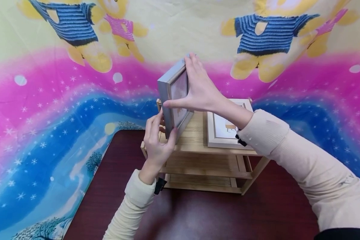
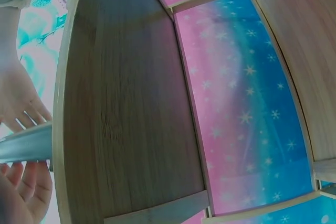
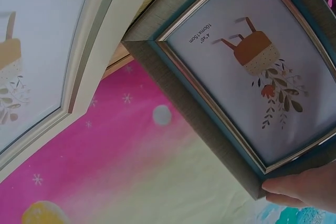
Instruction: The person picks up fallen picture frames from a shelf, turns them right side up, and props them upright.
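Now grasped by both hands: grey picture frame (image 1: 177,88), held on edge and tilted at the left end of the wooden rack (image 1: 195,135), picture side turned rightward. Cannot tell whether touching the rack. Spanning an upper corner, right hand (image 1: 201,90): fingers over the top edge, thumb on the side edge. Clasping lower down, left hand (image 1: 159,140): thumb in front, fingers behind. In the right wrist view, within the frame: print (image 3: 257,72) of a potted plant on legs, plus size lettering. On the rack's top, to the right: white picture frame (image 1: 221,128), partly hidden by the right arm (image 1: 306,166). Beneath: lower shelves (image 1: 204,164), then dark red tabletop (image 1: 213,216). Behind: backdrop (image 1: 87,103) with snowflakes and yellow figures in striped tops.
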`<state>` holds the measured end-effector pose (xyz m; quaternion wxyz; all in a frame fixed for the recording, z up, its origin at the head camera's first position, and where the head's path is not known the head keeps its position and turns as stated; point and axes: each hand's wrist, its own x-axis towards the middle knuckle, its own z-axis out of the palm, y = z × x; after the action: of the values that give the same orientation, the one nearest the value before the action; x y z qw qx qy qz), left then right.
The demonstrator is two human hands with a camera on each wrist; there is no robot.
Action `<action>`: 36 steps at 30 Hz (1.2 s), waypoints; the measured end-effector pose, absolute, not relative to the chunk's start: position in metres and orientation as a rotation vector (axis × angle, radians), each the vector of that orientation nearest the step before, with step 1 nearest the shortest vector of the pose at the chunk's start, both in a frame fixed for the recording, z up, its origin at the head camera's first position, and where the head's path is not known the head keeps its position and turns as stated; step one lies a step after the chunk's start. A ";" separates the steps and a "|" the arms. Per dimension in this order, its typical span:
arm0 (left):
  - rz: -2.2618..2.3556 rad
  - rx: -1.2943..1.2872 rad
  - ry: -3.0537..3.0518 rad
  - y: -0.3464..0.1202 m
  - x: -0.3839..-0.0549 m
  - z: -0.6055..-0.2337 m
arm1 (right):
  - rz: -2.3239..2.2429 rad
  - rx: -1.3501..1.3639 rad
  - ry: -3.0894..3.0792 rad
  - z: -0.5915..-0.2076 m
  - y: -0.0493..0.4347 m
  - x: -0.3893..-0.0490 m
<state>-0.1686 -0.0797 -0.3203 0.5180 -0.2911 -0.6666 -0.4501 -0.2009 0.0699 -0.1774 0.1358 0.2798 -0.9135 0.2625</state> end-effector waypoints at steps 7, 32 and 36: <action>-1.253 -0.791 -1.584 -0.085 -0.167 -0.322 | 0.789 0.913 -2.581 -0.175 0.077 -0.205; -1.490 -0.762 -2.100 -0.084 -0.154 -0.289 | 0.824 1.058 -2.640 -0.164 0.095 -0.208; -1.477 -0.757 -2.130 -0.086 -0.168 -0.301 | 0.814 1.064 -2.643 -0.164 0.096 -0.209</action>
<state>-0.1683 -0.0860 -0.3014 0.2188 -0.2734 -0.7698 -0.5337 -0.2093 0.0961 -0.1644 0.0892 0.3578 -0.8883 0.2738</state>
